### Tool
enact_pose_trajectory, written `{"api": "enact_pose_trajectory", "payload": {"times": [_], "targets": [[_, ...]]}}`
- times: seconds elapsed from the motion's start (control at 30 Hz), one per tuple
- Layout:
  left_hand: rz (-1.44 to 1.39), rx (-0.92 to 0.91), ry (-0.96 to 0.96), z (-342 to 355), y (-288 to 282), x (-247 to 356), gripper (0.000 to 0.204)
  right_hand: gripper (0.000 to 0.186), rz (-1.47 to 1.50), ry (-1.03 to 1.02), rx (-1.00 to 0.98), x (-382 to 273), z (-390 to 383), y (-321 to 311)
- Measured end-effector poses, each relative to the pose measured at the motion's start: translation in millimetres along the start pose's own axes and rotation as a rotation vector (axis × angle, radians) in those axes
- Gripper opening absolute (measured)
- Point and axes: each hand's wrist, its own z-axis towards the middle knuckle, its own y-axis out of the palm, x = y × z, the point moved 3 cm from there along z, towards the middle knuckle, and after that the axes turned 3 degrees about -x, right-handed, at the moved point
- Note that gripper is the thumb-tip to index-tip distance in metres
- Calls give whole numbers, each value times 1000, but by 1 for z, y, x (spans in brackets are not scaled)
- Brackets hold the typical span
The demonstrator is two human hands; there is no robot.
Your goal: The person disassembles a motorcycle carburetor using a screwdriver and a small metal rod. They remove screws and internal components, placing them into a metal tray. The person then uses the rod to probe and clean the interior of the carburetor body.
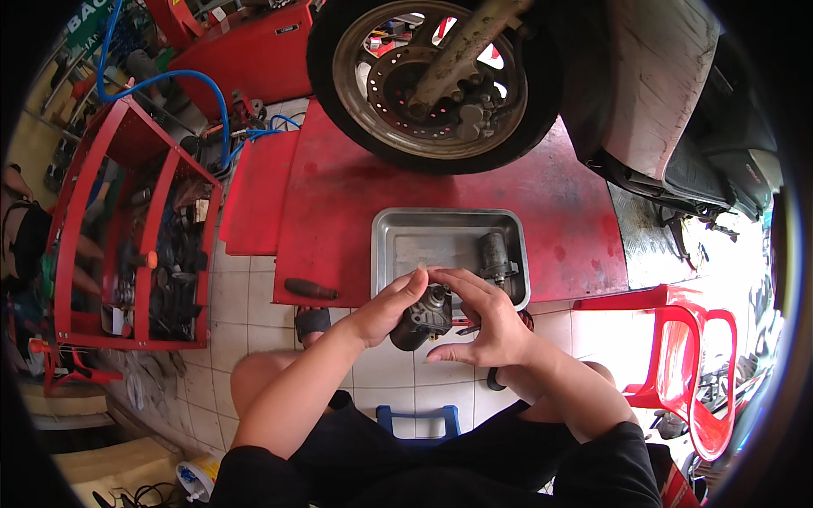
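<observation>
A dark cylindrical metal part with a cast housing at its top (421,320) is held between my two hands, over the near edge of a red platform. My left hand (394,306) grips it from the left, thumb at its top. My right hand (481,317) curls its fingers over the top and right side, thumb lower down and apart. Just beyond my hands is a steel tray (381,237) holding a second dark cylindrical part (493,252) at its right. A dark tool handle (309,288) lies on the platform left of the tray.
The red platform (330,195) bears a motorbike, whose front wheel (356,110) is above the tray. A red tool cart (72,254) with a blue hose (223,127) stands left, a red plastic chair (711,381) right. A blue stool (423,436) is beneath me. Another person (25,237) is at far left.
</observation>
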Motion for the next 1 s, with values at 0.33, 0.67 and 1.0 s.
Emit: {"api": "enact_pose_trajectory", "payload": {"times": [0.33, 0.67, 1.0], "targets": [[-34, -10, -7, 0, 3, -10, 81, 84, -16, 152, -72, 0, -3, 3], [-101, -86, -99, -9, -3, -14, 104, 79, 321, 336, -75, 11, -9, 4], [463, -172, 37, -3, 7, 0, 122, 88, 427, 527, -107, -2, -10, -14]]}}
